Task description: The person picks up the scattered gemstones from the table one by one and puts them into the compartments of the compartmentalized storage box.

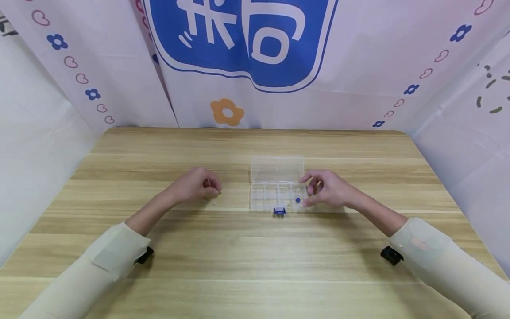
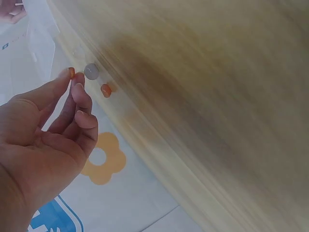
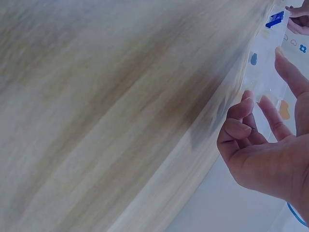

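A clear plastic compartment box (image 1: 257, 203) lies on the table with its lid (image 1: 275, 169) raised at the back and a blue clasp (image 1: 280, 211) in front. My right hand (image 1: 332, 189) holds the box's right side, thumb near the front corner and index finger at the back. Inside the box is a small blue piece (image 1: 298, 200). Left of the box, my left hand (image 1: 195, 185) pinches a small orange bead-like piece (image 2: 72, 72) between thumb and fingertip. Beyond it in the left wrist view show a grey round piece (image 2: 91, 71) and another orange piece (image 2: 106, 90).
The wooden table (image 1: 255, 261) is bordered at the back by a white cloth (image 1: 338, 106) with a blue emblem and an orange flower (image 1: 227, 112). White cloth walls stand on both sides. A tiny pale piece (image 1: 214, 204) lies by the left hand.
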Motion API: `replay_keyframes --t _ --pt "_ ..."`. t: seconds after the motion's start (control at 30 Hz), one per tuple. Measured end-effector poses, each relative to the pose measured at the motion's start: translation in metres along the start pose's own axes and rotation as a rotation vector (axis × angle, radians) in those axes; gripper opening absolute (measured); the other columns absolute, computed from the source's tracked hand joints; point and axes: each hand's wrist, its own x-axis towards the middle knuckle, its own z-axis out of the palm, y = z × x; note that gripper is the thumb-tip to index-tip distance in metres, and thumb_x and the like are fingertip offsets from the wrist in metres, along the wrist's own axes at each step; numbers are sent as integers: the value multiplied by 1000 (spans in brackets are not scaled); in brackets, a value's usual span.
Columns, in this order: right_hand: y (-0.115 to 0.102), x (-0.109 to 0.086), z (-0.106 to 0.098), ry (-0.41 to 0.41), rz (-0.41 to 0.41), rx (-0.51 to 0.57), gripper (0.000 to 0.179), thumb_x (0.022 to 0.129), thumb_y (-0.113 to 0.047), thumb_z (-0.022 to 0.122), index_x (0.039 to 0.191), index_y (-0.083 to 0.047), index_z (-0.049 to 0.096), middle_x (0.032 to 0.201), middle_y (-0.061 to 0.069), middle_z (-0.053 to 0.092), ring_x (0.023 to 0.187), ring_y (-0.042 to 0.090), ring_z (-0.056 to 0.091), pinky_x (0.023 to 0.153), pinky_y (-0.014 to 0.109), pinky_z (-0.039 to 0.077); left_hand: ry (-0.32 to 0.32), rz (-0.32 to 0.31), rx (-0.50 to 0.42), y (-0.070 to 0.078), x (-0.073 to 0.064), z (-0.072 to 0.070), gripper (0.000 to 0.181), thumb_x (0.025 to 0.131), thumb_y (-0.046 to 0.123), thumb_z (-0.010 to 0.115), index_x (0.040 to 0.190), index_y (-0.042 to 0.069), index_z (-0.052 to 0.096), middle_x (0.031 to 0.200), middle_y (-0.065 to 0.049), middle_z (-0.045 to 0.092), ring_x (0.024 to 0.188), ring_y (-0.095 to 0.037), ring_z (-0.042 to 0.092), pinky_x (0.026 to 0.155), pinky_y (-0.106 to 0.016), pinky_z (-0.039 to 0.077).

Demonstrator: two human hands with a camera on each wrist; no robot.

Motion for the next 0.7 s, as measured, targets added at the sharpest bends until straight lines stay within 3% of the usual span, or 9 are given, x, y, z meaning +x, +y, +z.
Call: replay_keyframes --t 0.33,0.7 --pt "0 1 0 1 4 -2 56 78 -6 91 126 5 63 86 9 62 73 20 54 62 25 45 58 23 -20 7 4 5 6 95 -1 72 91 2 75 83 -6 71 75 -18 61 65 -27 50" --pt "0 1 0 -3 8 5 57 78 -5 90 126 5 63 86 9 62 74 21 54 63 25 46 44 97 -25 15 15 12 7 98 -2 68 92 0 72 86 -7 70 79 -18 63 71 -30 54"
